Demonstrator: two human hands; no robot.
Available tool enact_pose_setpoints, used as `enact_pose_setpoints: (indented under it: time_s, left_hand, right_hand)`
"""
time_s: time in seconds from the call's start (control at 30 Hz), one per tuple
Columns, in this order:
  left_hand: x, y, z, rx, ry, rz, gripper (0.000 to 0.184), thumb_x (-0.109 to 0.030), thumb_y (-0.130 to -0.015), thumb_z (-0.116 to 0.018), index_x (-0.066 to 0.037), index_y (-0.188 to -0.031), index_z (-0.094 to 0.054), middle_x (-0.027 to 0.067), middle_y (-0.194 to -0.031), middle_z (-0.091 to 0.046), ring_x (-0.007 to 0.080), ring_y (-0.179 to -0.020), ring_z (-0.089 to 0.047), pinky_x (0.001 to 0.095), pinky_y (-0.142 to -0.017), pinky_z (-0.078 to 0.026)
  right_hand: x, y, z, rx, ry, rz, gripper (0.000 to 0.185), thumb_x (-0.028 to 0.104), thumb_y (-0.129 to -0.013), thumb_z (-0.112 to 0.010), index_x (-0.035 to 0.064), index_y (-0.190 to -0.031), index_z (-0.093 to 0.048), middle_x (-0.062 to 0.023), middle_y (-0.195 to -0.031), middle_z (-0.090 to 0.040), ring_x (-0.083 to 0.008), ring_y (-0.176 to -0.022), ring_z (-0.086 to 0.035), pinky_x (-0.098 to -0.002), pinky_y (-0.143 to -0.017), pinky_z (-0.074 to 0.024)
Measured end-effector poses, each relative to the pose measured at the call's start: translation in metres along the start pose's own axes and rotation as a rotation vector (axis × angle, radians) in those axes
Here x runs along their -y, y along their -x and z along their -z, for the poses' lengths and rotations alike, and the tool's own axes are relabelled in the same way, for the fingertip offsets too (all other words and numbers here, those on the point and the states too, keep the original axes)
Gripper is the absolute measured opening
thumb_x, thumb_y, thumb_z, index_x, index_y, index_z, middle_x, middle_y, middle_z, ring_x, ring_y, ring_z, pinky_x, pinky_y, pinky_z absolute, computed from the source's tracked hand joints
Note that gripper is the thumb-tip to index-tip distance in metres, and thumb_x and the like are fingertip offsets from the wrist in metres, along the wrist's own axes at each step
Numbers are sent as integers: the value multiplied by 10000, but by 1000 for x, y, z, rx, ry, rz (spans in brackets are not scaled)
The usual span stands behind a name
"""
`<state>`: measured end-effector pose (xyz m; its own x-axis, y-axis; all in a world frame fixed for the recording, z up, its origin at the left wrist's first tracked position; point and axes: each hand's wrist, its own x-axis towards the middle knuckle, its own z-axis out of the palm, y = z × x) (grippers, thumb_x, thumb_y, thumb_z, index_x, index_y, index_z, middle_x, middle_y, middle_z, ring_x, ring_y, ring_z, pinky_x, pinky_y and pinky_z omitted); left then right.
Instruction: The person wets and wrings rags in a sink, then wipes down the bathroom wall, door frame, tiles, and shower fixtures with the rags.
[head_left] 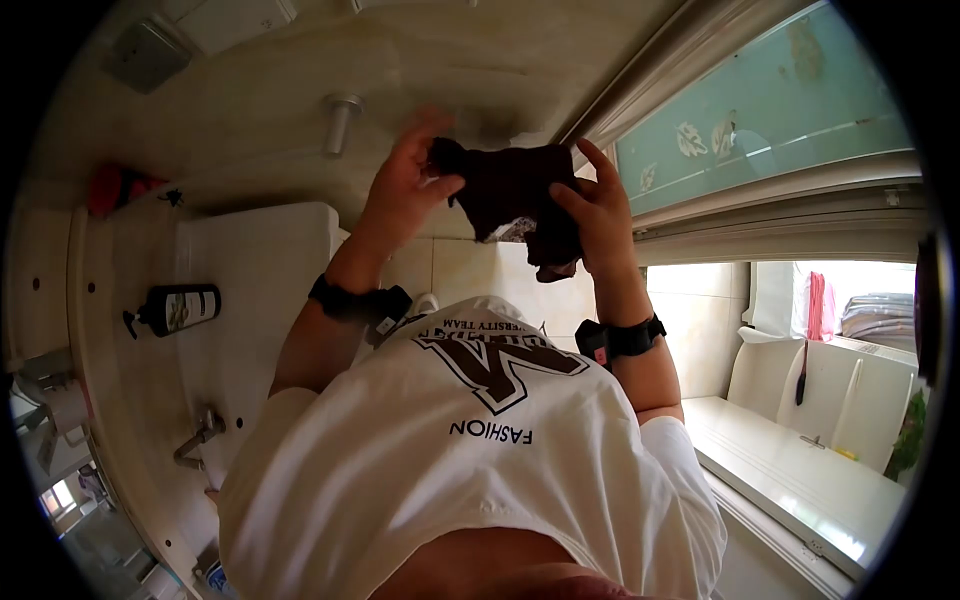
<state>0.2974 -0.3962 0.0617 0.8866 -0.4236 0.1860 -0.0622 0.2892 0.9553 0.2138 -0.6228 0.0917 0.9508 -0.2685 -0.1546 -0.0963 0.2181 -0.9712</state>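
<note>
A dark brown cloth is stretched between my two hands, out in front of my chest. Its lower edge hangs in folds, and a pale speckled patch shows there. My left hand pinches the bunched left corner, with its fingers slightly blurred. On the right side, my right hand grips the cloth between thumb and fingers, the index finger raised along the top edge. What kind of cloth item it is, I cannot tell.
To the left is a white sink with a black pump bottle and a metal faucet. A sliding door with a greenish glass panel stands at the right. A cylindrical fixture lies beyond my left hand.
</note>
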Motion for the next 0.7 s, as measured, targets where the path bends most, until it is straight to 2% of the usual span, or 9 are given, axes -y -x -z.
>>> enact_pose_setpoints:
  time_s: [0.07,0.13,0.27,0.3,0.37,0.47,0.53,0.63,0.7]
  left_hand:
    - [2,-1,0,25,-256,-66,523,-61,-794,-719,-89,-1282,-535,37,-956,-608,148,-903,-591,300,-817,-478]
    - [-6,1,-4,67,-840,-116,425,-54,-755,-740,-101,-1162,-627,86,-1066,-598,229,-966,-580,338,-838,-474]
    - [1,3,-6,47,-1113,-252,274,-37,-722,-748,-101,-982,-689,112,-1075,-583,270,-959,-575,350,-843,-472]
    - [-5,2,-11,-47,-1147,-410,228,-41,-728,-746,-88,-944,-687,122,-1069,-587,270,-976,-576,359,-840,-477]
    - [-4,2,-12,-140,-1175,-570,184,-46,-735,-745,-75,-906,-684,132,-1063,-591,270,-994,-577,369,-836,-481]
    - [3,4,-3,6,-814,-407,145,-114,-753,-743,-60,-872,-682,67,-966,-638,237,-956,-590,378,-831,-479]
    - [-9,9,-6,393,-13,298,172,-143,-801,-737,-38,-918,-668,54,-990,-661,193,-922,-614,368,-809,-494]
    - [5,3,-8,321,385,492,201,-163,-859,-703,-31,-998,-643,60,-1034,-657,164,-921,-632,344,-795,-520]
    - [25,6,-18,165,407,621,266,-214,-903,-658,-19,-1079,-610,80,-1023,-657,168,-979,-635,306,-785,-544]
  right_hand:
    - [-1,1,4,-19,124,46,550,-34,-783,-670,24,-1292,-471,-107,-924,-686,-117,-748,-636,-258,-650,-513]
    - [-1,3,6,80,577,187,473,-25,-755,-683,63,-1208,-577,-95,-915,-691,-126,-743,-652,-265,-649,-514]
    - [-1,13,-10,21,770,389,311,-10,-759,-673,72,-1059,-656,-104,-883,-671,-190,-675,-636,-283,-624,-501]
    - [-7,12,-7,19,768,385,311,-10,-759,-673,72,-1059,-656,-104,-883,-671,-190,-675,-636,-283,-624,-501]
    - [-14,9,-4,-44,803,511,341,-39,-753,-672,74,-1074,-658,-42,-792,-640,-111,-548,-481,-248,-545,-433]
    - [-12,5,0,-77,784,471,289,-50,-771,-651,62,-1037,-656,-38,-790,-647,-89,-559,-492,-243,-548,-437]
    - [-2,0,2,-27,694,391,266,-55,-779,-640,56,-1021,-653,-32,-790,-649,-77,-565,-491,-237,-547,-436]
    - [26,5,-16,235,440,281,249,-58,-793,-641,38,-1023,-645,-33,-824,-670,-74,-679,-574,-243,-623,-489]
    - [22,-3,-40,466,552,688,316,-8,-778,-702,37,-1085,-645,-61,-878,-691,-116,-725,-614,-268,-662,-512]
